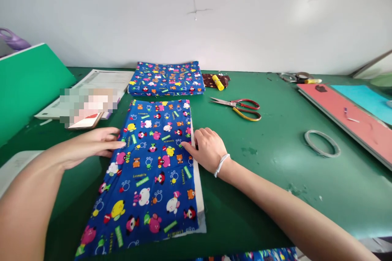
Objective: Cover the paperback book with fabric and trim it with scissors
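Note:
A piece of blue cotton fabric printed with cartoon animals lies folded in front of me, with a pale layer showing along its right edge. My left hand is at its left edge, thumb on top and fingers by the side, closed on the cloth. At the opposite edge, my right hand has its thumb on the print and its fingers curled at the border. What those fingertips grip is partly hidden. Behind this piece sits a folded stack of the same fabric.
Red-and-yellow-handled scissors lie right of the fabric, near a yellow glue stick on brown cloth. Farther right are a tape ring and a red board. Papers and a green panel stand left. A white wall closes the back.

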Motion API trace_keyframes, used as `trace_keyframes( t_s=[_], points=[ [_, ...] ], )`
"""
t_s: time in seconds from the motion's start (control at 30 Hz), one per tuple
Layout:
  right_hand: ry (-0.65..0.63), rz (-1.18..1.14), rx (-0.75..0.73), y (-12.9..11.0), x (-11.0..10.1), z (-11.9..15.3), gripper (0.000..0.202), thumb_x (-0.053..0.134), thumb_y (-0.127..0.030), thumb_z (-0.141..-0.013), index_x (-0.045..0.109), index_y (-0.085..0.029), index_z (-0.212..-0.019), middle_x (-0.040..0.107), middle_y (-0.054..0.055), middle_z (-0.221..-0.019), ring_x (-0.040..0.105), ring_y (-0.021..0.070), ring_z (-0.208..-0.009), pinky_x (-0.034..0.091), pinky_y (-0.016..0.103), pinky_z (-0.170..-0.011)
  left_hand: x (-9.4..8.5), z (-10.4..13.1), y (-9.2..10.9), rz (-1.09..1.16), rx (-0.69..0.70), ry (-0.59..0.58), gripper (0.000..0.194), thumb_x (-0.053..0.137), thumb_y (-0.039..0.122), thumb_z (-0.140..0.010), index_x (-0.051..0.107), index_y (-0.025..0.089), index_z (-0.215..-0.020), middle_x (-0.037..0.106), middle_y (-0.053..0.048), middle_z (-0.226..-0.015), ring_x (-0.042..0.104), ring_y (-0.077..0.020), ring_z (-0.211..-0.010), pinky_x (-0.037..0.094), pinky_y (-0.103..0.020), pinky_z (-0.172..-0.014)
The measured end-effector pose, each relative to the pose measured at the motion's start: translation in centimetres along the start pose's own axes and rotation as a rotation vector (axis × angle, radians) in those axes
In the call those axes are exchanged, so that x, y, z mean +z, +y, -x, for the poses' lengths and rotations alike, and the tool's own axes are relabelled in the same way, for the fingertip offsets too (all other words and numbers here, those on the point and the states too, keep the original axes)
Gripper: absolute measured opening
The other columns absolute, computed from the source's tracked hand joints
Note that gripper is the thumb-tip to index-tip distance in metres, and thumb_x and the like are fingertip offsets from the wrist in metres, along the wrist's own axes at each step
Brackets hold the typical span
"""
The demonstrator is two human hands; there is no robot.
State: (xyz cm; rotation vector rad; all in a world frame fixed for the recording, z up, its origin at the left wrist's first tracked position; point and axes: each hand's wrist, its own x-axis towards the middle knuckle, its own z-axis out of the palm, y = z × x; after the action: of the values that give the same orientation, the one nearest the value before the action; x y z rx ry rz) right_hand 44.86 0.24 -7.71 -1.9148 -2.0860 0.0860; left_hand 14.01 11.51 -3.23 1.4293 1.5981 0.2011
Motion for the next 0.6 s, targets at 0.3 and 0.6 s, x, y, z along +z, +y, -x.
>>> trace_keyframes(
  t_s=[0.3,0.6],
  points=[
    [-0.065,-0.053,0.007,0.2,0.0,-0.2,0.033,0.052,-0.047,-0.092,0.054,-0.018,-0.075,0.06,0.003,-0.075,0.053,0.0179,-0.074,0.039,0.03,-0.072,1.5,0.4,1.7,-0.104,0.011,-0.092,0.048,0.079,0.044,-0.062,0.056,0.018,-0.096,0.07,-0.003,-0.086,0.067,-0.0178,-0.073,0.047,-0.02,-0.05],
    [-0.062,-0.013,-0.004,0.3,0.1,-0.1,0.032,0.05,-0.045,-0.093,0.057,-0.017,-0.081,0.062,0.005,-0.079,0.054,0.0187,-0.076,0.039,0.03,-0.073,1.6,1.1,0.1,-0.066,-0.021,-0.068,0.063,0.073,0.056,-0.065,0.054,0.021,-0.114,0.071,-0.006,-0.105,0.069,-0.0227,-0.094,0.054,-0.025,-0.067]
  ],
)
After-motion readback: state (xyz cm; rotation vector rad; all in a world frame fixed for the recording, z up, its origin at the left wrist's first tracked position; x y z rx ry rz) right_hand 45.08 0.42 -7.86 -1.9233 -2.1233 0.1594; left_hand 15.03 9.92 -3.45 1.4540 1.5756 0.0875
